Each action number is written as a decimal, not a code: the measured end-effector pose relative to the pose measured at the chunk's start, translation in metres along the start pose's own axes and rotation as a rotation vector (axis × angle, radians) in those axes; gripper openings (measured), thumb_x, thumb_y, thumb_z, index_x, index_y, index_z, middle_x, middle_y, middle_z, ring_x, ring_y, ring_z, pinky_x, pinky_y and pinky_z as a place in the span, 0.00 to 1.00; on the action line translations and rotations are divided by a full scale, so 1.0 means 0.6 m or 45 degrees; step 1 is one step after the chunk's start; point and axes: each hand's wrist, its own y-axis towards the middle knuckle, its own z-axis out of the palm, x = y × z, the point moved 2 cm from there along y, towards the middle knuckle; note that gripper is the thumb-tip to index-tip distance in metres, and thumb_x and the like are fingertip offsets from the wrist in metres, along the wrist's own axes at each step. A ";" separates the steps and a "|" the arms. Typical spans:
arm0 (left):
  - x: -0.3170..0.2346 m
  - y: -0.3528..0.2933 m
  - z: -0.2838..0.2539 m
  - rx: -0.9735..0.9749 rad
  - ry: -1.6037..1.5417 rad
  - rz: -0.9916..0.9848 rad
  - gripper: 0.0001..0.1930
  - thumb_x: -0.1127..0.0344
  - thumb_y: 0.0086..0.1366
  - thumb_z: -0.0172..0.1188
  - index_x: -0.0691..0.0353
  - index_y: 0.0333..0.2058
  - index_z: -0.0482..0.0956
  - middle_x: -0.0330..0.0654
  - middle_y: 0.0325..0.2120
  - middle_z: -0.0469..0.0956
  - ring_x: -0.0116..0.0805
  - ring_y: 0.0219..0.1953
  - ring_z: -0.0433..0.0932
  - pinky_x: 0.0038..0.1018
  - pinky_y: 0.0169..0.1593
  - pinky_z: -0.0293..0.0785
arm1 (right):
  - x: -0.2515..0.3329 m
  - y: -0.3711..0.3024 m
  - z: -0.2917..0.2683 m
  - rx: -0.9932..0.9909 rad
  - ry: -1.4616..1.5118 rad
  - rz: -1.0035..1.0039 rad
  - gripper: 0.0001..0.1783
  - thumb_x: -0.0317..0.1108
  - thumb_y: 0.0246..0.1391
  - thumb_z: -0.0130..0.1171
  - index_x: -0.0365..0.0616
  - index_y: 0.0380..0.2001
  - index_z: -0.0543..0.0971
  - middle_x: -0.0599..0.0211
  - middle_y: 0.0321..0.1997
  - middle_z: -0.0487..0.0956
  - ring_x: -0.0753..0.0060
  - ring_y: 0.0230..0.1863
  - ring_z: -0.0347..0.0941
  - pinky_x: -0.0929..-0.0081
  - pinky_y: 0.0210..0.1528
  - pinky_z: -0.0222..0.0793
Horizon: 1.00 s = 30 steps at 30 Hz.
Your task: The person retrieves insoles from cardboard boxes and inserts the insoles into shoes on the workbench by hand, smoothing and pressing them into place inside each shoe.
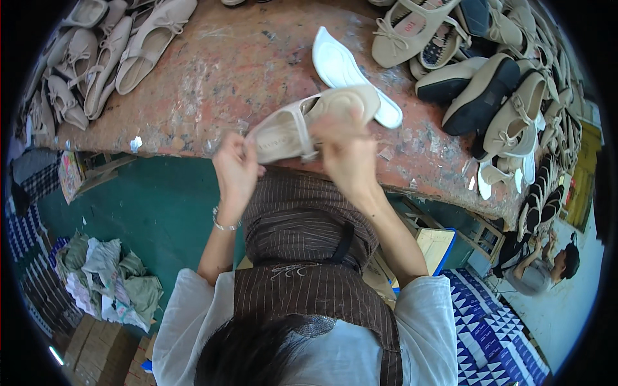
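Note:
A beige strap shoe (279, 136) lies at the table's front edge, its sole down, heel to the left and toe to the right. My left hand (235, 166) pinches the heel end, fingers closed on its rim. Over the strap side and the front opening is my right hand (349, 154); its fingers are smeared by motion, so their grip does not show. Just beyond the toe lies a white shoe-shaped insole (337, 59), partly covered by the shoe.
Beige shoes (137, 59) are heaped at the far left, and a bigger pile of shoes (496, 90) fills the right side. Cloth scraps (109, 276) lie low at the left. Blue-and-white boxes (489, 328) stand at the lower right, near another person (539, 273).

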 end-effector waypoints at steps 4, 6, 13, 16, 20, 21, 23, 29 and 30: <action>-0.023 -0.100 0.071 0.203 0.641 0.385 0.12 0.63 0.61 0.65 0.61 0.26 0.72 0.40 0.11 0.72 0.37 0.13 0.74 0.36 0.19 0.64 | -0.027 0.050 -0.049 -0.412 -0.476 0.196 0.21 0.28 0.48 0.68 0.38 0.47 0.81 0.51 0.56 0.78 0.51 0.50 0.78 0.60 0.57 0.70; -0.037 -0.131 0.098 0.153 0.741 0.485 0.12 0.61 0.58 0.67 0.58 0.25 0.73 0.38 0.13 0.71 0.43 0.17 0.73 0.39 0.24 0.68 | -0.022 0.055 -0.068 -0.227 -0.165 0.352 0.21 0.29 0.47 0.68 0.37 0.47 0.80 0.49 0.56 0.76 0.52 0.51 0.76 0.62 0.54 0.72; -0.047 -0.158 0.162 0.520 1.104 0.995 0.33 0.53 0.60 0.57 0.59 0.63 0.66 0.51 0.61 0.67 0.51 0.66 0.62 0.59 0.68 0.49 | 0.045 -0.082 -0.075 0.147 -0.171 0.143 0.17 0.16 0.35 0.59 0.38 0.33 0.72 0.47 0.54 0.72 0.48 0.47 0.73 0.57 0.48 0.70; -0.028 -0.152 0.172 0.524 1.033 0.936 0.34 0.53 0.61 0.56 0.59 0.64 0.64 0.50 0.63 0.66 0.49 0.68 0.60 0.58 0.68 0.48 | 0.024 -0.135 -0.052 0.121 -0.430 0.139 0.28 0.25 0.38 0.63 0.36 0.48 0.73 0.50 0.55 0.76 0.51 0.55 0.71 0.53 0.63 0.59; -0.008 -0.148 0.177 0.531 1.116 0.947 0.29 0.52 0.63 0.53 0.58 0.61 0.70 0.49 0.60 0.70 0.47 0.66 0.61 0.60 0.68 0.49 | 0.007 -0.133 -0.008 0.162 -0.658 0.072 0.33 0.22 0.43 0.59 0.31 0.58 0.72 0.47 0.52 0.79 0.50 0.59 0.73 0.48 0.69 0.55; -0.005 -0.147 0.177 0.521 1.112 0.956 0.29 0.52 0.63 0.53 0.58 0.61 0.70 0.49 0.60 0.70 0.47 0.66 0.61 0.60 0.68 0.49 | 0.006 -0.114 0.009 0.103 -0.584 0.092 0.30 0.21 0.43 0.57 0.27 0.55 0.73 0.42 0.57 0.76 0.48 0.60 0.73 0.48 0.70 0.54; -0.002 -0.148 0.177 0.551 1.124 0.942 0.28 0.54 0.64 0.52 0.59 0.61 0.71 0.50 0.59 0.71 0.47 0.66 0.62 0.59 0.68 0.50 | -0.001 -0.063 0.023 0.168 -0.616 0.141 0.29 0.21 0.45 0.55 0.24 0.55 0.72 0.38 0.60 0.73 0.47 0.59 0.74 0.49 0.70 0.55; -0.003 -0.148 0.179 0.501 1.193 0.966 0.24 0.59 0.65 0.50 0.60 0.58 0.73 0.44 0.55 0.75 0.42 0.64 0.66 0.53 0.71 0.49 | -0.010 -0.022 0.036 0.031 -0.610 -0.054 0.23 0.23 0.46 0.55 0.25 0.48 0.74 0.44 0.50 0.77 0.54 0.51 0.77 0.51 0.71 0.52; -0.004 -0.148 0.179 0.430 1.174 1.005 0.24 0.58 0.65 0.50 0.59 0.58 0.73 0.44 0.55 0.74 0.43 0.64 0.66 0.53 0.70 0.49 | -0.006 -0.038 0.034 0.089 -0.596 0.006 0.28 0.20 0.43 0.56 0.29 0.53 0.74 0.43 0.55 0.77 0.49 0.59 0.74 0.46 0.73 0.45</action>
